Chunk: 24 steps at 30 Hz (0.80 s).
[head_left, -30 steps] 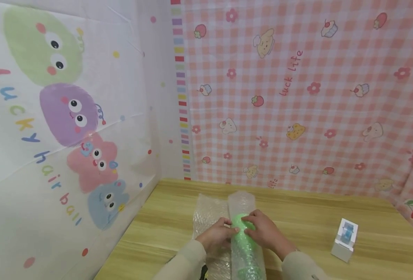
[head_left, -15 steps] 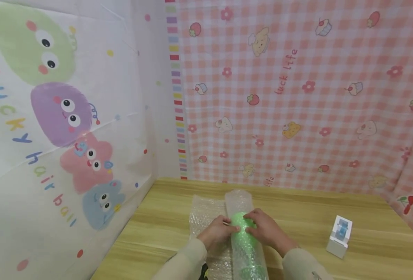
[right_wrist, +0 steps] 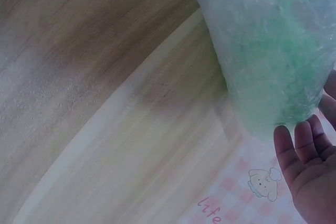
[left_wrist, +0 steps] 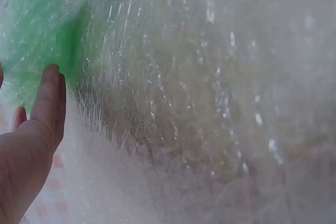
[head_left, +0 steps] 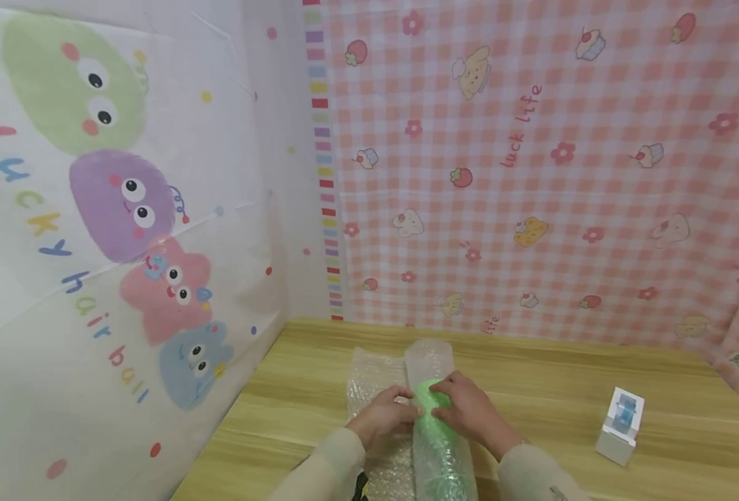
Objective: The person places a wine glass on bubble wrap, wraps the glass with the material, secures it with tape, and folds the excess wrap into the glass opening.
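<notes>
A long green thing (head_left: 435, 417), rounded and roll-shaped, lies inside clear bubble wrap (head_left: 428, 356), which runs past its far end. Its exact kind is hidden by the wrap. My left hand (head_left: 383, 415) is at its left side, the thumb reaching onto the top; the left wrist view shows straight fingers (left_wrist: 46, 95) touching the wrap. From the right, my right hand (head_left: 470, 410) holds the wrapped thing, thumb and index finger bent over its top. In the right wrist view, several fingertips (right_wrist: 303, 132) rest against the wrap. A loose flap of bubble wrap (head_left: 369, 369) spreads left of the roll.
On the right of the wooden table (head_left: 532, 376) stands a small white tape dispenser (head_left: 620, 426) with a blue roll. A small dark object (head_left: 360, 486) shows beside the left sleeve. Printed cloths hang behind and at the left.
Both hands stay at the same part of the wrapped thing, with only slight shifts of the fingers. The head view swings a little left and back.
</notes>
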Each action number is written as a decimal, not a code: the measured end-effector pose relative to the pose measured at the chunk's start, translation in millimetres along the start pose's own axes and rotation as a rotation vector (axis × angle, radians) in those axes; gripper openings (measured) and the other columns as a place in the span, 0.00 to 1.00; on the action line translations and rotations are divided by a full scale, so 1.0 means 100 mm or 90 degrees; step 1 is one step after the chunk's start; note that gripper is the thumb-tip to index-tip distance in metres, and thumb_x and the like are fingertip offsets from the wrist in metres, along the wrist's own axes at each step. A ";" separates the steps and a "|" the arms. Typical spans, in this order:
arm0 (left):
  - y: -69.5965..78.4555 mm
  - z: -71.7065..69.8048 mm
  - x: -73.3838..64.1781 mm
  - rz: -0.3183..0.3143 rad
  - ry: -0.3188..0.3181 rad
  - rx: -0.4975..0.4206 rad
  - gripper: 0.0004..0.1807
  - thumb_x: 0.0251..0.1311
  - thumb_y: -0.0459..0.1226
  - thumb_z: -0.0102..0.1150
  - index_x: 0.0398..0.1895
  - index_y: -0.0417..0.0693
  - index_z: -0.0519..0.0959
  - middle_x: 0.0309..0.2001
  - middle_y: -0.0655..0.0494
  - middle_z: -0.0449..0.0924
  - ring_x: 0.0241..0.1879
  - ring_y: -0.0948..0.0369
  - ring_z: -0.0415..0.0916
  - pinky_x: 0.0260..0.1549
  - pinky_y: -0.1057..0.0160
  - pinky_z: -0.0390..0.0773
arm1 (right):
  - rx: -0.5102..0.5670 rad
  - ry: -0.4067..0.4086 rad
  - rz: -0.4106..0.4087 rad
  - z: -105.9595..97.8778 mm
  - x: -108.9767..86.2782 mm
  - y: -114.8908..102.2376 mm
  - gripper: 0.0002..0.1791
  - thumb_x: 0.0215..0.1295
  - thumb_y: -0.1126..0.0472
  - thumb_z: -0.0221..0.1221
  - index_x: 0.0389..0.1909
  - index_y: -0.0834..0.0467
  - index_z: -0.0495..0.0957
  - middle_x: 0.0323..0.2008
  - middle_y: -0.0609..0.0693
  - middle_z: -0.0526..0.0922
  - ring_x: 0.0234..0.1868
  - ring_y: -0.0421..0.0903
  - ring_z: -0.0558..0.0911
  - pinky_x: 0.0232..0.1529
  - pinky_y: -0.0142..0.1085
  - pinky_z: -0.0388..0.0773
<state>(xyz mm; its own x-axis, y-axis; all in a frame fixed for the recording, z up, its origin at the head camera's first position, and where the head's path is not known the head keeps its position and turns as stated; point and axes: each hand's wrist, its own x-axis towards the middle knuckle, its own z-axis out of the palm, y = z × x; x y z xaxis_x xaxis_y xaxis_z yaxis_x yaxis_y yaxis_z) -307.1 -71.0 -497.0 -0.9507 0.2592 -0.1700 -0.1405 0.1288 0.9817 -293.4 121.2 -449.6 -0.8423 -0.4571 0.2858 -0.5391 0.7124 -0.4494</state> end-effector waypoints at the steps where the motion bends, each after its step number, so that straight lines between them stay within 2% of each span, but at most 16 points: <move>1: 0.01 0.01 0.00 -0.003 -0.001 -0.003 0.18 0.63 0.31 0.62 0.52 0.36 0.68 0.37 0.45 0.82 0.40 0.49 0.84 0.46 0.52 0.82 | 0.000 0.000 0.002 -0.01 0.00 0.01 0.19 0.56 0.62 0.72 0.48 0.63 0.82 0.40 0.51 0.75 0.37 0.47 0.75 0.38 0.43 0.76; 8: 0.04 0.03 0.00 -0.031 -0.011 0.000 0.21 0.63 0.35 0.63 0.54 0.39 0.66 0.37 0.44 0.79 0.39 0.52 0.82 0.44 0.52 0.82 | 0.005 -0.024 0.035 -0.01 0.01 0.00 0.20 0.57 0.62 0.71 0.49 0.63 0.82 0.40 0.51 0.74 0.38 0.46 0.75 0.40 0.44 0.77; 15: 0.03 0.05 -0.01 -0.026 -0.019 -0.011 0.22 0.63 0.33 0.63 0.54 0.40 0.64 0.41 0.44 0.80 0.41 0.46 0.84 0.43 0.52 0.83 | -0.003 -0.019 0.008 -0.01 -0.01 0.04 0.19 0.59 0.62 0.69 0.51 0.63 0.82 0.41 0.51 0.75 0.39 0.46 0.75 0.39 0.43 0.77; 20: 0.01 0.06 -0.01 -0.025 -0.021 -0.022 0.21 0.64 0.32 0.62 0.54 0.40 0.64 0.39 0.45 0.82 0.40 0.48 0.84 0.43 0.52 0.82 | 0.052 -0.015 0.020 -0.02 -0.04 0.10 0.21 0.59 0.63 0.69 0.53 0.64 0.81 0.42 0.50 0.75 0.40 0.46 0.75 0.37 0.39 0.76; 24: 0.00 0.03 -0.03 -0.028 -0.029 -0.037 0.22 0.64 0.33 0.62 0.55 0.40 0.64 0.39 0.45 0.82 0.39 0.48 0.84 0.43 0.53 0.82 | 0.091 -0.015 0.031 -0.01 -0.04 0.10 0.23 0.58 0.60 0.70 0.53 0.66 0.80 0.43 0.51 0.74 0.42 0.47 0.74 0.39 0.40 0.76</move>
<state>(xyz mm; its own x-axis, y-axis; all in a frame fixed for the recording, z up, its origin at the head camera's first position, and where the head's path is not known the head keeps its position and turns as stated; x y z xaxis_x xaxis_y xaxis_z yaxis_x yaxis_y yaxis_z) -302.9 -69.2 -496.8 -0.9301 0.2972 -0.2156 -0.1989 0.0855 0.9763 -295.4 131.2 -454.6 -0.8658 -0.4382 0.2415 -0.4911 0.6517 -0.5781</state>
